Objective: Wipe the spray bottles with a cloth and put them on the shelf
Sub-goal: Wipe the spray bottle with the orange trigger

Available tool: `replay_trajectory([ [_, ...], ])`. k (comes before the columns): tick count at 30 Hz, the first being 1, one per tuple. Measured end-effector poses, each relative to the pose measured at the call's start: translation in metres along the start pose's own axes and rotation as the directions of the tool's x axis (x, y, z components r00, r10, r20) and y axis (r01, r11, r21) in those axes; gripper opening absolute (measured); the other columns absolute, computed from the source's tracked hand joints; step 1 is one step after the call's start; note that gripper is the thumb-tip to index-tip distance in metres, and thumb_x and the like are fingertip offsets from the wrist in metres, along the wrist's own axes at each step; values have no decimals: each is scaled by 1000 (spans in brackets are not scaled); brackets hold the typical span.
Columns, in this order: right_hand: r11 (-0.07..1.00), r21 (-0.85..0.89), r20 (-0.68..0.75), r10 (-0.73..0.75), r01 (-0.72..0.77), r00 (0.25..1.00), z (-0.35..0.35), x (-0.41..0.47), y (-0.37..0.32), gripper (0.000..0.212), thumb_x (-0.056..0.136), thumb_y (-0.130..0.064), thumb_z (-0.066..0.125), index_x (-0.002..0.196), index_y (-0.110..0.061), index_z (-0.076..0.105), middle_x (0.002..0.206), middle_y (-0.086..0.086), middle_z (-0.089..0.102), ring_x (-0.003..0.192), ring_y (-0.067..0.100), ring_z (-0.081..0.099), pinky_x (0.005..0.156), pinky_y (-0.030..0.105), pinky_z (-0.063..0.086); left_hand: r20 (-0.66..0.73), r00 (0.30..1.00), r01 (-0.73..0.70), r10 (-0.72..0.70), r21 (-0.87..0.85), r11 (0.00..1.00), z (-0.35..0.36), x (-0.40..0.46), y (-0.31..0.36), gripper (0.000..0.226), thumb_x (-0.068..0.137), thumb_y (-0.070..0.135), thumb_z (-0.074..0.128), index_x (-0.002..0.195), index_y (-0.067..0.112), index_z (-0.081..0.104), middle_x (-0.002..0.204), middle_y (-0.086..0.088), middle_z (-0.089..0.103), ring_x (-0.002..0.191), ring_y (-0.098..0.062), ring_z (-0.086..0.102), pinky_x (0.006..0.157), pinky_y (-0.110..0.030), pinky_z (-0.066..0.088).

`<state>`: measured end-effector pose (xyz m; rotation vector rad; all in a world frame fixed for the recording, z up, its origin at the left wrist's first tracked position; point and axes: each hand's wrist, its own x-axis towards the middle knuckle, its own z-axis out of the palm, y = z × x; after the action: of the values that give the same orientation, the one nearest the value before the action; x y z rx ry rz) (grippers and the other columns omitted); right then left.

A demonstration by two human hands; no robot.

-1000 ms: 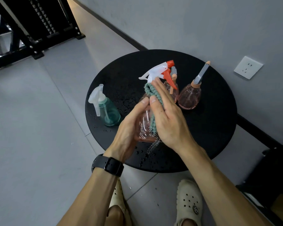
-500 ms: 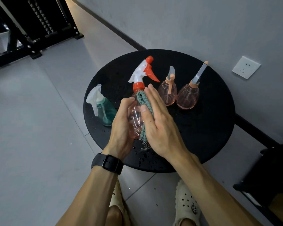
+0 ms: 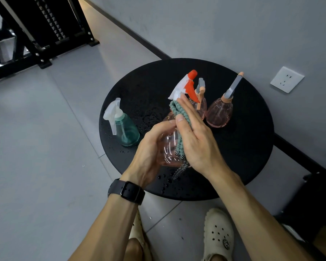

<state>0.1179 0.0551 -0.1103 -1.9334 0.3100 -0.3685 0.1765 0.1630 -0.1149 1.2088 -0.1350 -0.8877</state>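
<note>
My left hand (image 3: 151,147) grips a clear pink spray bottle (image 3: 170,143) with a white and orange trigger head, held above the round black table (image 3: 243,157). My right hand (image 3: 196,140) presses a folded green cloth (image 3: 179,113) flat against the bottle's right side. A teal spray bottle (image 3: 127,131) with a white trigger stands on the table's left part. Two round pink bottles stand at the back: one (image 3: 200,102) partly hidden behind the held bottle's head, the other (image 3: 220,113) to its right.
Water drops dot the table around the bottles. A black metal shelf frame (image 3: 43,34) stands at the upper left on the grey tiled floor. The grey wall behind the table carries a white socket (image 3: 286,79). My feet in white clogs (image 3: 217,234) are below the table's near edge.
The held bottle has turned in my hands, its trigger head swinging from side to side. My right hand with the cloth has slid along the bottle's side.
</note>
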Motion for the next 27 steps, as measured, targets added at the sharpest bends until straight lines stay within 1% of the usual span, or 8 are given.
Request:
replay_trajectory([
  [2,1000,12,-6,8,-8,1000,2,-1,0,46,105,-31,31,151,-28,26,159,-16,20,141,-11,15,120,28,20,-6,1000,-24,24,-44,999,-1,0,0,22,93,31,59,101,14,71,83,-1,67,70,-18,64,53,-30,51],
  [5,999,29,-10,17,-16,1000,6,-4,-1,48,105,-30,30,152,-25,23,159,-14,19,142,-11,13,120,23,18,-18,997,-78,76,-174,982,-3,1,3,30,95,32,57,115,14,71,102,-5,67,88,-20,63,75,-34,54],
  [7,1000,16,-9,-2,2,1000,11,-7,-3,50,105,-33,29,153,-24,20,159,-14,17,142,-10,11,118,18,15,-52,994,-104,94,-251,962,-5,3,4,37,95,35,57,122,11,67,108,-6,67,94,-21,61,87,-36,47],
  [10,997,-35,-13,-64,63,998,17,-11,-6,52,102,-35,27,152,-23,19,155,-20,14,144,-9,7,117,13,12,-81,992,-119,98,-322,939,-7,5,3,44,95,37,56,127,7,62,106,-9,67,94,-23,61,90,-38,43],
  [14,989,-91,-7,-116,115,993,17,-10,-8,52,102,-32,29,152,-20,21,154,-20,13,144,-8,4,114,8,7,-55,996,-83,67,-365,927,-9,5,0,37,99,35,50,115,6,67,101,-10,68,89,-23,64,89,-36,47],
  [21,999,-37,-5,-16,16,1000,-1,-2,-8,47,106,-29,32,152,-27,25,159,-18,17,143,-10,11,121,27,17,33,998,61,-57,-162,985,-3,-2,3,41,98,41,45,107,11,72,88,-6,71,75,-23,67,63,-34,54],
  [24,999,-36,3,1,-1,1000,-6,0,-5,46,106,-30,32,151,-30,26,158,-19,18,142,-11,11,120,25,16,74,997,40,-34,-78,996,1,-4,6,36,95,43,49,99,15,73,84,-3,70,73,-21,67,61,-34,53],
  [27,1000,-26,10,12,-12,1000,-7,0,-3,45,105,-29,33,150,-32,28,158,-19,18,142,-11,13,118,21,17,91,996,16,-18,14,1000,1,-2,4,39,93,43,55,116,15,69,98,-4,72,85,-21,69,68,-37,54],
])
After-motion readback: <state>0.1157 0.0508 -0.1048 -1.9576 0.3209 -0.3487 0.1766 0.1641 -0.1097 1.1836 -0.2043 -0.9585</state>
